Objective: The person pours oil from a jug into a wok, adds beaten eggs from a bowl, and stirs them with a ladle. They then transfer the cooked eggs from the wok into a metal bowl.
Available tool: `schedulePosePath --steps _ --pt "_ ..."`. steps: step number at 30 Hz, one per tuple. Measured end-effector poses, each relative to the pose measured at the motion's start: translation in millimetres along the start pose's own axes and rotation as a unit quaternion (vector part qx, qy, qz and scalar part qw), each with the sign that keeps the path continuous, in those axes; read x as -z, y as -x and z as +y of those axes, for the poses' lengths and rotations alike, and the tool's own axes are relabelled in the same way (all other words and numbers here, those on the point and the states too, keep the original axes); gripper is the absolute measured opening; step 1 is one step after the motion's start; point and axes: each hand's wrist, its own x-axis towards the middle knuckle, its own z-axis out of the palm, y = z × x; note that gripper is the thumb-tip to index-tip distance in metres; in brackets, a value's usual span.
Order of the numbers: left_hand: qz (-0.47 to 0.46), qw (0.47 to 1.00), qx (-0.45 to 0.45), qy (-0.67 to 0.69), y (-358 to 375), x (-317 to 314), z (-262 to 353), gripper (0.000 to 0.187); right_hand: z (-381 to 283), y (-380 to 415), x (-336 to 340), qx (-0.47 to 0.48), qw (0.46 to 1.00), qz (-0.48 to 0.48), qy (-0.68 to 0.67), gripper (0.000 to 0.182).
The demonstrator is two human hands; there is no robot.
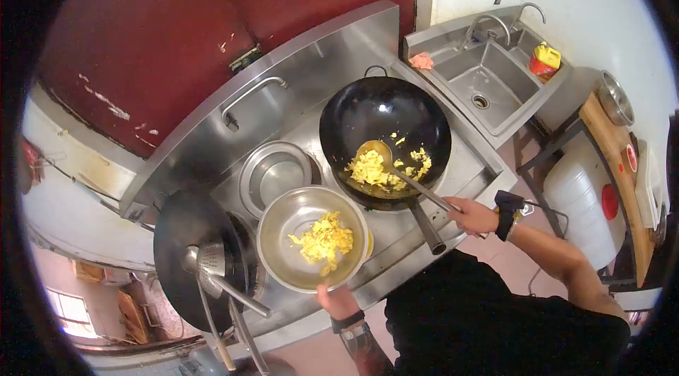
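Observation:
My right hand [472, 216] is closed round the long handle of a ladle [417, 185]. The ladle's round bowl lies in a black wok [385, 103], among pieces of scrambled egg [369, 168]. My left hand [337, 299] grips the near rim of a steel bowl [276, 234], its thumb on the rim and its other fingers partly hidden. More cooked egg [325, 240] sits in that bowl. The bowl is left of the wok, overlapping a steel basin [251, 181] behind it. The wok's handle [427, 229] points towards me.
Left on the stove stands a second wok [177, 234] with a perforated skimmer [212, 261] and other long-handled tools. A tap [254, 87] juts from the steel backsplash. At the right are a sink [488, 82], a yellow-red jug [544, 61] and a wooden shelf [614, 157].

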Motion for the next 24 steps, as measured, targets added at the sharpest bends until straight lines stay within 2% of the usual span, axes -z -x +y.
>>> schedulePosePath --steps 2,4,5,7,9,10,11,12,15,18,20,22,23,24 --pt "-0.007 1.000 0.000 -0.002 -1 -2 -5 0.048 5 4 -1 0.007 0.999 0.014 0.037 0.051" --pt "-0.012 1.000 0.000 0.004 -3 -8 -12 0.047 22 1 7 -0.028 0.989 -0.059 -0.131 0.050" --pt "-0.010 1.000 0.001 -0.002 -2 -10 -14 0.047 27 -3 13 -0.029 0.989 -0.060 -0.132 0.050" --pt "-0.008 1.000 -0.001 -0.015 -2 -8 -19 0.047 33 -12 22 -0.076 0.922 -0.169 -0.339 0.050" --pt "-0.016 0.954 -0.096 -0.284 -4 3 -27 0.046 28 -8 27 -0.072 0.907 -0.185 -0.371 0.049" --pt "-0.016 0.953 -0.099 -0.286 -5 -5 -25 0.046 24 -6 30 -0.068 0.894 -0.197 -0.397 0.048" --pt "-0.033 0.987 -0.037 -0.150 -6 -19 -20 0.046 17 -1 36 -0.068 0.893 -0.199 -0.398 0.048" --pt "-0.050 0.998 0.027 -0.010 -7 -30 -16 0.045 8 7 42 -0.051 0.911 -0.169 -0.372 0.049" --pt "-0.041 0.998 0.048 -0.029 -13 -52 -17 0.047 -18 33 67 -0.018 0.938 -0.106 -0.330 0.052" --pt "-0.034 0.992 0.060 -0.106 -11 -115 -16 0.049 -45 64 98 0.020 0.971 -0.048 -0.234 0.052" --pt "-0.066 0.986 0.089 -0.122 -22 -131 -28 0.049 -62 89 112 0.038 0.982 -0.022 -0.183 0.052" --pt "-0.090 0.982 0.116 -0.122 -26 -157 -43 0.046 -62 102 127 0.079 0.993 0.015 -0.085 0.052" --pt "-0.091 0.982 0.112 -0.120 -26 -166 -49 0.046 -49 103 133 0.082 0.993 0.015 -0.083 0.052" --pt "-0.103 0.978 0.145 -0.112 -27 -175 -58 0.046 -28 99 139 0.202 0.975 0.081 0.039 0.052"
